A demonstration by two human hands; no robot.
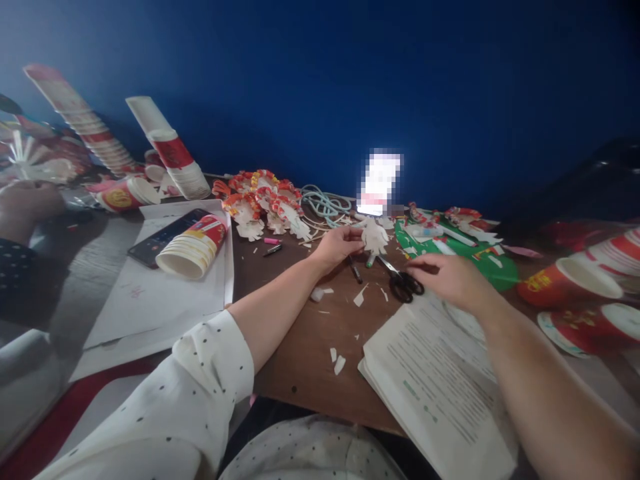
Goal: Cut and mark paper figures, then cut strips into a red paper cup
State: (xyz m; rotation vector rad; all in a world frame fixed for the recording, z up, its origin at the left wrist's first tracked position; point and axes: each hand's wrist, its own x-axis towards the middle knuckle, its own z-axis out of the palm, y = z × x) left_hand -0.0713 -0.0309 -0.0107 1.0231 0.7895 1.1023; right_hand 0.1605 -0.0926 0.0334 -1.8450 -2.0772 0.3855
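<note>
My left hand reaches over the brown table, its fingertips closed at the left edge of a white paper cutout with a jagged outline. Black-handled scissors lie just below the cutout, blades pointing towards it. My right hand is beside the scissor handles, with fingers reaching forward and partly bent; I see nothing held in it. A dark pen lies under my left hand. The green cap of a marker shows below the cutout.
A lit phone leans at the back. Red-and-white cutouts pile up left of it; a green sheet lies right. Printed papers, paper scraps, stacked cups and a dark phone surround my arms. Another person's hand is far left.
</note>
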